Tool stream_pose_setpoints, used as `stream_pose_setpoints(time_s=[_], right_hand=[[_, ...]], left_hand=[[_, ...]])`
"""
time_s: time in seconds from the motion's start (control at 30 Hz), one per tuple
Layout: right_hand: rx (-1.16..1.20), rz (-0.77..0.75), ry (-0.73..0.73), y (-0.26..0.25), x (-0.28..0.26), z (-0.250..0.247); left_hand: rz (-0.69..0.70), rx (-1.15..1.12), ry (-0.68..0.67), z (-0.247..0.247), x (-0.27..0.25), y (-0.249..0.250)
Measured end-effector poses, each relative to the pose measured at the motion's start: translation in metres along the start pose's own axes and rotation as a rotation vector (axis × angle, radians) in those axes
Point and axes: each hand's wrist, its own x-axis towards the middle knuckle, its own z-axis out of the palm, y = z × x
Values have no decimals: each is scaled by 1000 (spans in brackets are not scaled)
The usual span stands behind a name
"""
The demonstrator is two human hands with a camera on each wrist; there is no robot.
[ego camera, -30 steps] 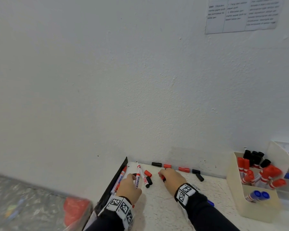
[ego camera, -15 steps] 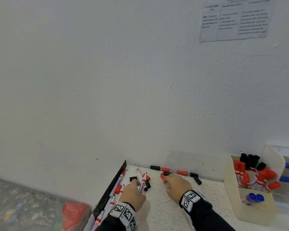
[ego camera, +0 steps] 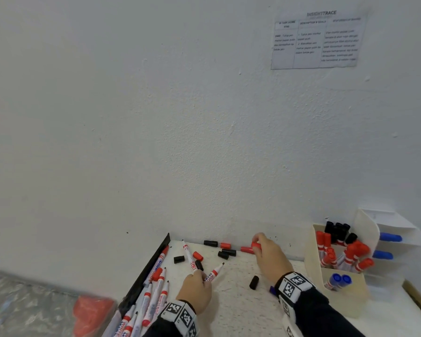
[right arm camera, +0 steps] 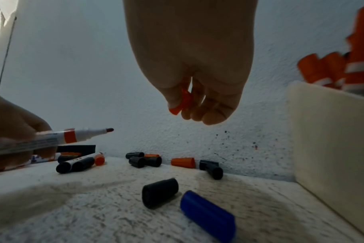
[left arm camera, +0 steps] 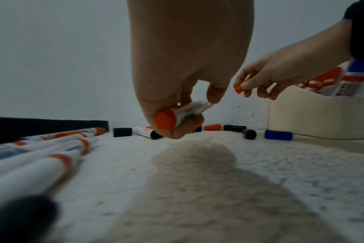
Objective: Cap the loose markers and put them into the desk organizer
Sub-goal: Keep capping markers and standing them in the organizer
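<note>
My left hand [ego camera: 197,282] grips an uncapped red marker [ego camera: 214,273] just above the desk, its tip pointing up and right; the left wrist view shows its red end [left arm camera: 165,119] between thumb and fingers. My right hand [ego camera: 261,244] pinches a red cap [ego camera: 255,246] near the wall, raised off the desk; that red cap [right arm camera: 182,102] shows in the right wrist view. Several uncapped markers [ego camera: 153,285] lie at the left by a black edge. Loose red and black caps [ego camera: 225,252] are scattered along the wall. The cream organizer [ego camera: 343,295] at the right holds capped markers.
A black cap [ego camera: 254,282] and a blue cap [right arm camera: 207,215] lie on the speckled desk between my hands and the organizer. The white wall rises right behind the caps. A paper sheet [ego camera: 316,40] hangs on it. A red blurred object [ego camera: 93,312] sits beyond the desk's left edge.
My right hand moved right along the wall and lifted a red cap. My left hand picked up a red marker and drew it back toward me. The head view tilted down.
</note>
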Motion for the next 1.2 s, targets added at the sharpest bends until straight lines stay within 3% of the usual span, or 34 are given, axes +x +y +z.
stream_pose_setpoints(time_s=[0.13, 0.4, 0.53, 0.73, 0.97, 1.1, 1.2], right_hand=[[82, 64, -80, 13, -13, -16], [161, 66, -319, 35, -38, -32], [174, 53, -362, 42, -43, -41], [212, 63, -305, 40, -47, -43], [266, 58, -406, 36, -53, -47], [314, 76, -220, 34, -51, -51], [293, 74, -263, 35, -51, -52]], left_hand=[[92, -21, -103, 23, -6, 26], [212, -9, -160, 45, -15, 53], [211, -15, -158, 44, -17, 53], [227, -37, -120, 44, -19, 55], [229, 3, -171, 46, -23, 57], [228, -73, -120, 49, -23, 59], [238, -99, -94, 48, -24, 60]])
